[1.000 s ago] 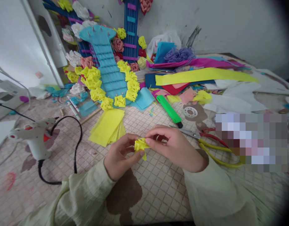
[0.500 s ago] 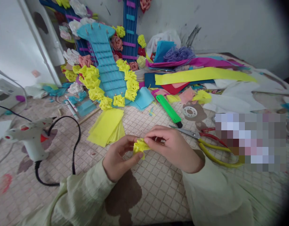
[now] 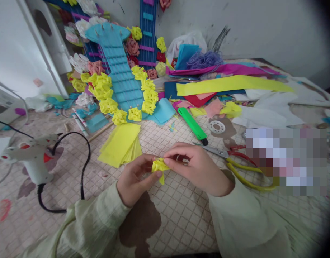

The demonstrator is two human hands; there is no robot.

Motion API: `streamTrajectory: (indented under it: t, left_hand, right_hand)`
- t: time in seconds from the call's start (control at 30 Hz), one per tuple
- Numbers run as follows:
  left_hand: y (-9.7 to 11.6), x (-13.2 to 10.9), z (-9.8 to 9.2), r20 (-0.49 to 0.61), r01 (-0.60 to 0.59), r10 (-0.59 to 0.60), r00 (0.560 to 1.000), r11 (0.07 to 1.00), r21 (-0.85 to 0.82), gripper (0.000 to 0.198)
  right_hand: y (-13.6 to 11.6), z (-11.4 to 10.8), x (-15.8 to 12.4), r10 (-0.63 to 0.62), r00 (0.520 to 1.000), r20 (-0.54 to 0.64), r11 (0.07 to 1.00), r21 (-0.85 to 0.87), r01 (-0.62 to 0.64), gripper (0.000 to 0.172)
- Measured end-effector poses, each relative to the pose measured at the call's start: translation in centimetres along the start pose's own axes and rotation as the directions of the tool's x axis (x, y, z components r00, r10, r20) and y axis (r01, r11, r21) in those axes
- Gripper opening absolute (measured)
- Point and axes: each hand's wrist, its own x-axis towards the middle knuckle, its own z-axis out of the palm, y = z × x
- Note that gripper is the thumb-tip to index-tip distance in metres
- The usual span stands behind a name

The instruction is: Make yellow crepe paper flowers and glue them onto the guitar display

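Note:
Between my hands is a crumpled yellow paper flower (image 3: pixel 160 166), held above the checked table cover. My left hand (image 3: pixel 136 179) grips its left side with thumb and fingers, and a loose strip hangs below the thumb. Fingers of my right hand (image 3: pixel 190 165) pinch its right edge. Just beyond my left hand lies a fanned stack of yellow paper pieces (image 3: pixel 120 145). Farther back leans a light-blue paper guitar shape (image 3: pixel 122 77) with strings, bordered by several yellow paper flowers (image 3: pixel 104 87).
A hot glue gun (image 3: pixel 33 154) with a black cord stands at left. Scissors (image 3: pixel 245 172) with red and yellow handles lie right of my hand. Beyond are a green box cutter (image 3: pixel 192 123), a white ring (image 3: pixel 217 127), a long yellow strip (image 3: pixel 232 86) and purple yarn (image 3: pixel 204 61).
The strip below my left thumb hangs a little lower and wider. Both hands keep hold of the yellow paper flower, and the view has shifted slightly.

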Motion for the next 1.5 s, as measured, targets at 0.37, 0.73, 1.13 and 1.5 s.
streamTrajectory:
  t: [0.37, 0.73, 1.13, 1.5]
  left_hand:
    - [0.27, 0.03, 0.07, -0.001, 0.006, -0.006, 1.000, 1.000, -0.031, 0.019]
    - [0.28, -0.07, 0.24, 0.008, 0.005, -0.005, 1.000, 0.999, -0.051, 0.019]
    - [0.63, 0.30, -0.12, -0.070, -0.001, -0.012, 0.997, 0.985, -0.173, 0.017]
    - [-0.13, 0.60, -0.48, -0.184, 0.026, -0.090, 0.979, 0.946, -0.322, 0.024]
  right_hand:
    - [-0.02, -0.71, 0.28, 0.162, 0.978, 0.128, 0.974, 0.139, -0.180, 0.006]
    - [0.05, -0.77, 0.22, 0.202, 0.966, 0.159, 0.954, 0.190, -0.231, 0.011]
    - [-0.57, 0.04, -0.45, -0.150, 0.984, -0.093, 0.989, -0.007, 0.150, 0.008]
    - [-0.30, 0.07, -0.56, -0.181, 0.968, -0.174, 0.983, -0.064, 0.172, 0.024]
